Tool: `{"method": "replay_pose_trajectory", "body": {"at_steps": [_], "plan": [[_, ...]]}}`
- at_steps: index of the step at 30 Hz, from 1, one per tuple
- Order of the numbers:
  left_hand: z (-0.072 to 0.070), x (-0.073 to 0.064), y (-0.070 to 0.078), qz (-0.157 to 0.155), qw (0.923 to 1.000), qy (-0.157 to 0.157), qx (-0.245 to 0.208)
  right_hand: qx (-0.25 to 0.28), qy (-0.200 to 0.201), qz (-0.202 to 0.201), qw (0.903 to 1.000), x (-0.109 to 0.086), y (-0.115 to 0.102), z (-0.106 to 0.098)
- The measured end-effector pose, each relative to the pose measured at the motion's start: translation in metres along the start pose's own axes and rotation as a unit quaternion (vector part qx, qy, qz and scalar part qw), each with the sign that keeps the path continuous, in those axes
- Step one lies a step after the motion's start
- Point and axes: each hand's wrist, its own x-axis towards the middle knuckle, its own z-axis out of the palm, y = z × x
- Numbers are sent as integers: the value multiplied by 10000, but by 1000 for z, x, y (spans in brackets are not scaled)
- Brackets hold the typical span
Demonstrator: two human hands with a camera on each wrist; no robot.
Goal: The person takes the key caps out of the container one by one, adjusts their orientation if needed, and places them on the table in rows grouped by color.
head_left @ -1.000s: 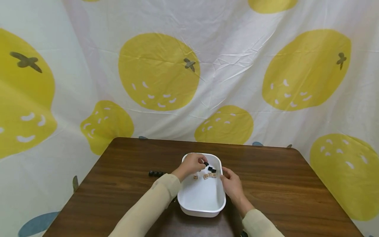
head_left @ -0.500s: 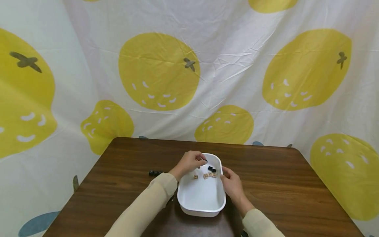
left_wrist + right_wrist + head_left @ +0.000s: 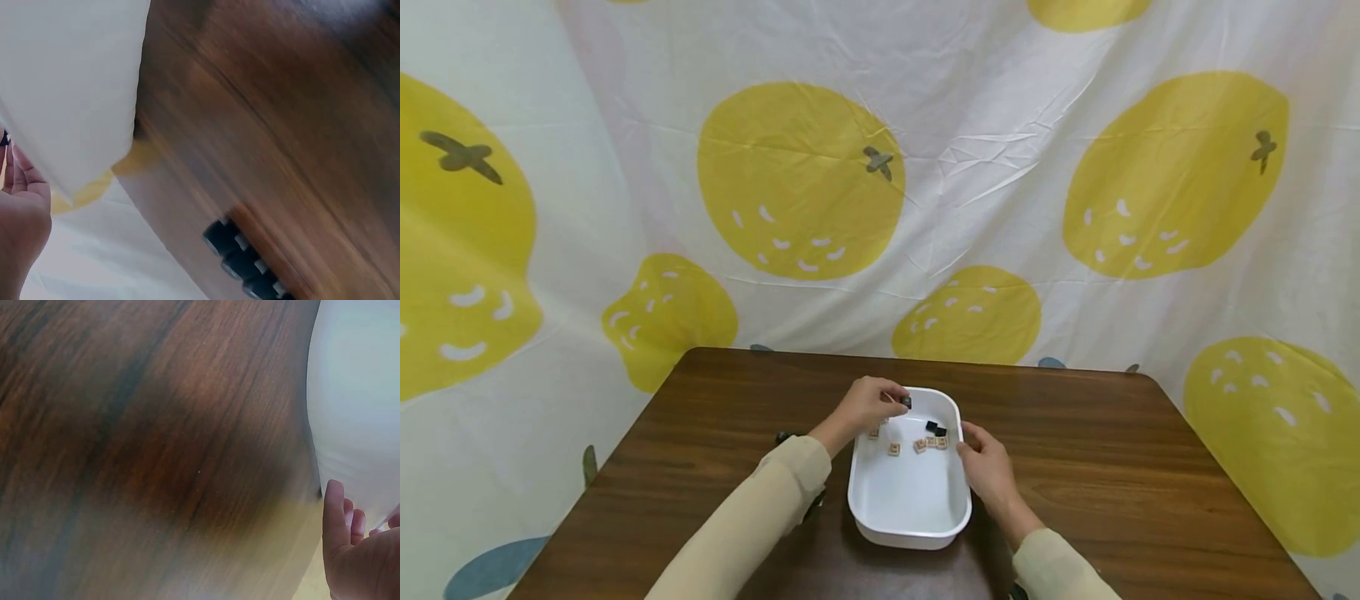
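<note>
My left hand (image 3: 867,406) is over the far left part of a white plastic tub (image 3: 912,500), pinching a small black cube (image 3: 906,402) between thumb and fingers. Inside the tub lie two more black cubes (image 3: 936,429) near the right wall. Several small beige cubes (image 3: 931,442) with dark marks on top lie beside them and further left. My right hand (image 3: 989,468) grips the tub's right side, thumb at the rim; in the right wrist view its fingers (image 3: 336,515) lie along the outer wall.
A row of black pieces (image 3: 247,259) stands on the brown wooden table (image 3: 1120,500) left of the tub, mostly hidden by the left sleeve in the head view. A white cloth with yellow fruit prints (image 3: 985,208) hangs behind the table.
My left hand has moved left and slightly up with the black cube, uncovering beige cubes at the tub's left side. The right hand keeps its hold on the tub.
</note>
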Motion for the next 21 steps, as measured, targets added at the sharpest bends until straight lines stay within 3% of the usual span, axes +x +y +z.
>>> {"method": "replay_pose_trajectory", "body": {"at_steps": [8, 14, 21], "plan": [[-30, -10, -14, -185, 9996, 215, 25, -27, -1, 15, 10000, 1, 1, 0], [-62, -24, -41, -455, 9974, 490, 258, -42, 9, 55, 10000, 1, 2, 1], [-107, -52, -75, -635, 9938, 614, 680, -19, 10, 30, 10000, 1, 1, 1]]}}
